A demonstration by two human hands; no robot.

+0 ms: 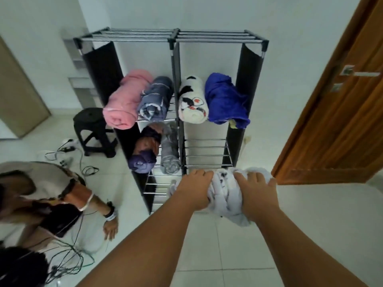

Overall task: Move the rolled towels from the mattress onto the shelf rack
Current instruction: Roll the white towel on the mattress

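Note:
Both hands grip a pale lavender rolled towel (224, 193) just in front of the shelf rack (174, 38), near its lower tiers. My left hand (193, 188) holds the roll's left side, my right hand (257, 191) its right side. On the rack's upper tier lie a pink towel (124, 100), a blue-grey patterned towel (155, 98), a white cartoon-print towel (192, 100) and a royal blue towel (226, 98). One tier lower, on the left, sit a dark purple and brown roll (145, 150) and a grey roll (170, 156). The mattress is out of view.
A black plastic stool (95, 131) stands left of the rack. Cables and a power strip (68, 150) trail over the tiled floor. Another person (51, 199) sits on the floor at the left, one hand flat on the tiles. A wooden door (342, 100) stands at the right.

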